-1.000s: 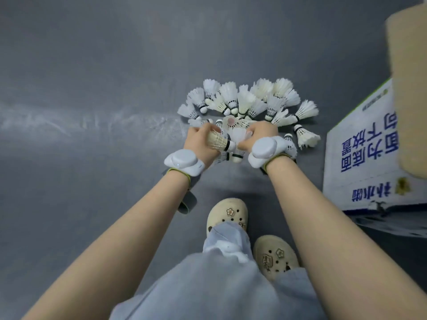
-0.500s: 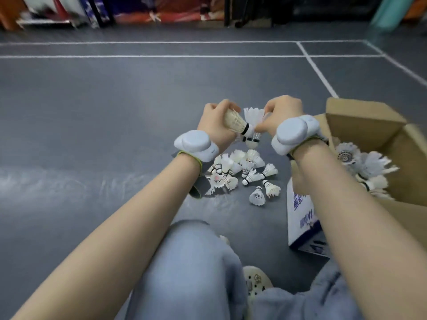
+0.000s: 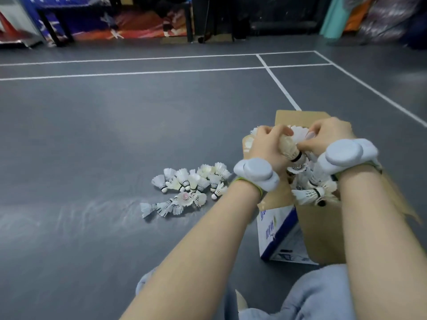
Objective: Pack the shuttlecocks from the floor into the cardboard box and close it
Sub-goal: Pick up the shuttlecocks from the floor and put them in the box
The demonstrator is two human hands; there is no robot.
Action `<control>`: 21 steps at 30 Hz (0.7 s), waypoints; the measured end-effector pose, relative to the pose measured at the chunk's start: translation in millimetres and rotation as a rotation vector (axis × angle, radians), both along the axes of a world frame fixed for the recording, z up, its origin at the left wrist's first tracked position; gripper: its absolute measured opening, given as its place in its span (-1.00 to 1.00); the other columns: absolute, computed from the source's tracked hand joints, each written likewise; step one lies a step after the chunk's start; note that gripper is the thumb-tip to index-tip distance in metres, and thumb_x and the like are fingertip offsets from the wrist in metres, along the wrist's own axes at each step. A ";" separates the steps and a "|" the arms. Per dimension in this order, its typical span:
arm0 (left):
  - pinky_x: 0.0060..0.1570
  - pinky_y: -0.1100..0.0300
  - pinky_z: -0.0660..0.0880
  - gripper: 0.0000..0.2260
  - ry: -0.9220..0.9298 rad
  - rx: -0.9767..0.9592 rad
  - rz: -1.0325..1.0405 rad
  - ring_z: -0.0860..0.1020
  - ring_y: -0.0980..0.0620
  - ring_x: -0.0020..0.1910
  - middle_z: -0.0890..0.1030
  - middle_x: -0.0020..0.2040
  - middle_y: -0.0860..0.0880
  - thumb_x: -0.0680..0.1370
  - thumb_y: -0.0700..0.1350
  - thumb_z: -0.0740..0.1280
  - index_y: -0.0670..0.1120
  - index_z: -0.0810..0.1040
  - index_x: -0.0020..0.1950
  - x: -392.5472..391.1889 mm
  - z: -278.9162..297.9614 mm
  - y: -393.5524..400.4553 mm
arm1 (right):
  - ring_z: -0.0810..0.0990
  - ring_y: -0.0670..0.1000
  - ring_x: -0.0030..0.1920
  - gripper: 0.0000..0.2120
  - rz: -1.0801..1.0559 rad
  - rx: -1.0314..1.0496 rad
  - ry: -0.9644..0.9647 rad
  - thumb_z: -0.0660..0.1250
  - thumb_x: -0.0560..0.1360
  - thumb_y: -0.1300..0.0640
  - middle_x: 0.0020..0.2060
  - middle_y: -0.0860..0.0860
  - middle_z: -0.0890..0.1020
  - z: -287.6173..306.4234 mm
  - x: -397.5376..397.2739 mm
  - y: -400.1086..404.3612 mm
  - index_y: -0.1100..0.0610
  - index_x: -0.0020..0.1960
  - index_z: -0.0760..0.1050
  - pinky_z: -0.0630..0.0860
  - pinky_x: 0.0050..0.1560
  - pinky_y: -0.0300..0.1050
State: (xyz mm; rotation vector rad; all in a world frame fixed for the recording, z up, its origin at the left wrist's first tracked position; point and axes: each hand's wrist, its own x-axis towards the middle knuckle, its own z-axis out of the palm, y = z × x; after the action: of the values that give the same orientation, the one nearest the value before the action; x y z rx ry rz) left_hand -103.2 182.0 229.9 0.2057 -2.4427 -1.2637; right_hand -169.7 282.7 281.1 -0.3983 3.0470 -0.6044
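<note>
An open cardboard box with a white and blue printed side stands on the grey floor at the right. Several white shuttlecocks lie inside it. Both hands hover over the box opening. My left hand grips a bunch of shuttlecocks, one yellowish with its cork pointing down. My right hand holds the feathered tops of the same bunch. A pile of several shuttlecocks lies on the floor to the left of the box.
White court lines cross the grey floor ahead. Banners, table legs and covered items stand along the far wall. My knees in light trousers fill the bottom of the view.
Both hands lifted a bunch of shuttlecocks off the floor pile and carried it right, over the open box. The view swung up and right with them.
</note>
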 end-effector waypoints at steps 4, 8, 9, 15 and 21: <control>-0.17 0.63 0.27 -0.59 0.049 -0.018 -0.011 0.44 0.02 -0.03 0.48 0.19 -0.17 0.40 -0.32 0.34 -0.09 0.49 0.23 -19.7 -3.5 25.7 | 0.52 0.14 -0.14 -0.92 -0.143 -0.159 0.061 0.33 0.40 0.26 -0.10 0.17 0.65 -11.4 -20.6 27.3 0.15 -0.14 0.57 0.38 -0.15 -0.16; 0.40 0.05 0.23 -0.31 -0.246 0.026 -0.281 0.10 -0.13 0.52 0.06 0.54 -0.20 0.45 -0.36 0.30 -0.06 0.13 0.51 -30.5 -16.7 43.0 | 0.54 0.20 0.15 -0.67 -0.135 -0.118 -0.060 0.34 0.46 0.19 0.21 0.14 0.54 -33.6 -34.1 45.7 0.10 0.22 0.50 0.43 0.08 -0.08; 0.38 -0.02 0.26 -0.27 -0.323 0.005 -0.310 0.08 -0.16 0.52 -0.06 0.56 -0.19 0.46 -0.37 0.29 -0.02 0.03 0.53 -31.9 -20.4 43.2 | 0.50 0.20 0.21 -0.59 -0.112 -0.063 -0.125 0.33 0.48 0.18 0.29 0.14 0.47 -39.5 -36.1 47.6 0.11 0.32 0.42 0.41 0.12 -0.07; 0.27 0.03 0.40 -0.25 -0.300 0.018 -0.199 0.22 -0.14 0.48 0.07 0.55 -0.17 0.44 -0.39 0.27 -0.06 0.01 0.54 -29.9 -18.1 24.0 | 0.55 0.19 0.14 -0.55 -0.117 -0.040 -0.194 0.28 0.51 0.14 0.22 0.14 0.50 -50.5 -41.2 45.2 0.16 0.38 0.35 0.40 -0.01 -0.10; 0.09 0.01 0.45 -0.40 -0.347 -0.085 -0.042 0.48 -0.21 0.19 0.36 0.36 -0.18 0.49 -0.31 0.19 -0.05 0.10 0.50 -13.5 -24.9 -14.5 | 0.61 0.22 0.09 -0.72 -0.085 -0.041 -0.227 0.24 0.54 0.14 0.12 0.19 0.62 -55.4 -32.3 6.1 0.19 0.21 0.51 0.49 0.05 -0.08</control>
State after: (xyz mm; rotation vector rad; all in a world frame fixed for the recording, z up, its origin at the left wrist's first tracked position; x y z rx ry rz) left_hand -116.7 167.5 205.0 0.3801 -2.7997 -1.2237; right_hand -202.1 288.8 225.8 -0.1869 2.8500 -0.6671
